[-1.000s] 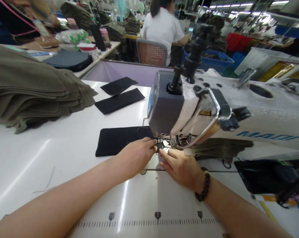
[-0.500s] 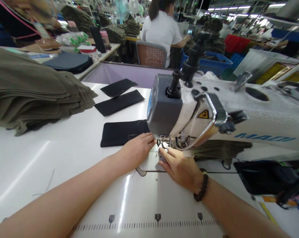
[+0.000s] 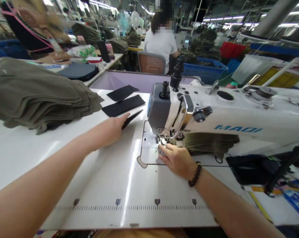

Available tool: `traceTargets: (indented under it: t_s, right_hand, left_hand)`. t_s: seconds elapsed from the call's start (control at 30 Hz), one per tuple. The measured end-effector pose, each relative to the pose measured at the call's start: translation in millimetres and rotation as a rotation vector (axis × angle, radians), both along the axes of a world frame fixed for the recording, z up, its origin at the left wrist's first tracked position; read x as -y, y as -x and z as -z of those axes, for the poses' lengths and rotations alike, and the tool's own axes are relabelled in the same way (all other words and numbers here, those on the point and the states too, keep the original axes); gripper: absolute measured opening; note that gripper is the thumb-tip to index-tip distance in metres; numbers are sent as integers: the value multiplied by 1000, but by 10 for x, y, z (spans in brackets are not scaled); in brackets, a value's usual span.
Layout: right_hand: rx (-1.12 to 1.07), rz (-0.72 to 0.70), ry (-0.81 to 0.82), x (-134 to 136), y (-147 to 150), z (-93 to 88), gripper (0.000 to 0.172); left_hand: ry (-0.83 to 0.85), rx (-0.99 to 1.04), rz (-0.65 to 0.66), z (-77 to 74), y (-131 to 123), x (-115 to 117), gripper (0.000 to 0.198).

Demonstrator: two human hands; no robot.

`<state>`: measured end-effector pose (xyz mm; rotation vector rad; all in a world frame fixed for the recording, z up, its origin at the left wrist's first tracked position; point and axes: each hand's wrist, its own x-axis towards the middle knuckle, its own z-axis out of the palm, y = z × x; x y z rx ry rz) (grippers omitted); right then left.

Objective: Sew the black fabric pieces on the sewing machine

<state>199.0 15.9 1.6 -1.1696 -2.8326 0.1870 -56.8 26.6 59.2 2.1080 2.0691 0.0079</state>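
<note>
Black cloth panel point(image 3: 132, 119), pinched in the left hand point(image 3: 112, 130), tilted just beside two flat dark pieces point(image 3: 124, 105); the right hand point(image 3: 178, 159) rested by the sewing head point(image 3: 160, 105), its grip impossible to tell!

Black piece point(image 3: 132, 119) moved clear of the sewing machine point(image 3: 159, 105)
Your left hand point(image 3: 112, 129) has carried it, now tilted, toward the two flat black pieces point(image 3: 124, 105), uncovering the left of the metal plate point(image 3: 149, 141).
</note>
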Motion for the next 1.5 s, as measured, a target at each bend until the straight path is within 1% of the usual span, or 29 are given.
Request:
traceTargets:
  t_s: [0.03,0.07,0.1,0.13,0.17,0.2,0.23,0.27,0.3,0.33,0.37,0.4,0.47,0.5,0.53,0.57,0.63,0.7,0.8,0.9,1.03,1.13,1.33,1.5]
  right_hand:
    - [-2,-5,5,0,-5,-6,34]
    - [-3,-9,7,2,-10,-10,34]
    - [-3,-12,8,3,-15,-12,34]
    - [-4,-15,7,6,-19,-13,33]
    - [-6,-18,6,8,-23,-14,33]
    - [-10,-20,4,11,-25,-15,32]
    - [-15,-23,4,14,-26,-16,31]
    - [-20,-27,5,16,-27,-18,31]
    - [-25,-30,4,17,-29,-21,30]
    - [-31,-33,3,18,-32,-23,29]
    - [-39,-40,0,17,-36,-24,28]
    - [-48,-51,-4,17,-42,-23,27]
    - [-74,-99,-16,15,-61,-15,24]
    - [-90,-139,-23,14,-72,-9,23]
    - [-106,-182,-31,15,-83,-2,23]
    - [-120,-225,-41,16,-93,3,23]
    - [-141,-294,-62,19,-105,11,23]
    - [-151,-317,-85,23,-107,15,23]
    - [-150,-285,-108,25,-94,20,21]
    - [-122,-236,-133,27,-74,33,18]
    - [-80,-174,-170,32,-54,57,19]
    - [-79,-145,-166,34,-48,70,21]
    - [-96,-130,-153,37,-45,93,22]
    - [-100,-110,-128,31,-32,89,21]
  left_hand:
    - [-9,170,-34,-77,88,25,63]
    - [3,421,-31,-126,149,64,64]
    - [10,667,-64,-141,181,115,63]
    - [37,863,-103,-120,189,174,62]
    - [59,980,-146,-66,180,237,62]
    - [81,1002,-178,9,163,301,63]
    - [87,943,-196,96,144,363,64]
    - [47,793,-188,183,125,421,65]
    - [-47,600,-149,261,104,475,61]
    - [-142,427,-73,324,78,526,55]
    - [-218,282,38,371,39,574,47]
    - [-267,182,172,403,-16,618,39]
    - [-253,107,465,440,-179,685,32]
    - [-248,66,571,453,-279,702,30]
    - [-251,24,639,467,-380,705,29]
    - [-253,-12,679,481,-473,691,28]
    - [-267,-62,712,511,-612,617,29]
    - [-276,-72,721,533,-674,502,30]
    - [-269,-35,720,548,-672,330,31]
    - [-252,16,704,554,-650,222,30]
    - [-235,98,695,574,-644,159,28]
    - [-247,150,712,590,-637,128,27]
    - [-256,183,741,591,-612,85,24]
    - [-239,200,731,598,-607,72,21]
